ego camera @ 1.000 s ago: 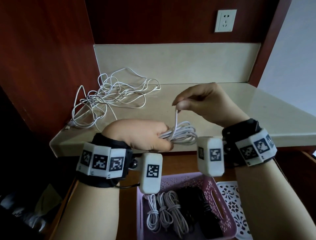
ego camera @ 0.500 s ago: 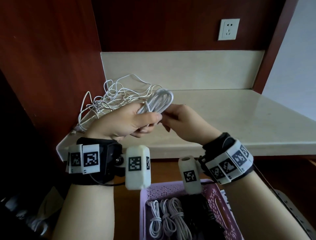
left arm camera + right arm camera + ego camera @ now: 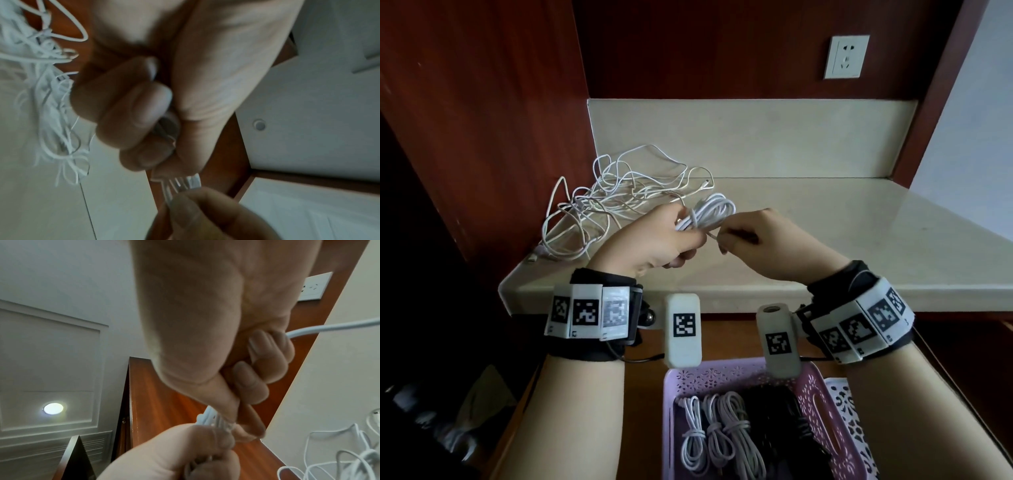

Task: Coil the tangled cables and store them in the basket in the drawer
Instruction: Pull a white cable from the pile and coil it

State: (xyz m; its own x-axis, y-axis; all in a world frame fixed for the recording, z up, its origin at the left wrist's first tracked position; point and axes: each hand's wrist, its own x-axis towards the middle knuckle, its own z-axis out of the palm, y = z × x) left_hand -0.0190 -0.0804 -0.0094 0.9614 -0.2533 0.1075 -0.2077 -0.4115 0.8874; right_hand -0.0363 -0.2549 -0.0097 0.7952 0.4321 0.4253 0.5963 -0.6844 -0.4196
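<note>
In the open drawer nearest the camera, the purple basket [image 3: 822, 404] held coiled cables [image 3: 717, 431]. Above the counter [image 3: 859, 240], the left hand [image 3: 654, 240] clenched a white coil [image 3: 709, 212], while the right hand [image 3: 753, 236] pinched its loose end. Behind them lay the tangled cables [image 3: 616, 198].

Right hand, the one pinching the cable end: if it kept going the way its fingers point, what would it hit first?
Most likely the left hand and the coiled cable it grips; the right hand points left at them, nearly touching.

Home: wood-panelled alcove, stone counter [image 3: 825, 219], wall socket [image 3: 846, 56].
</note>
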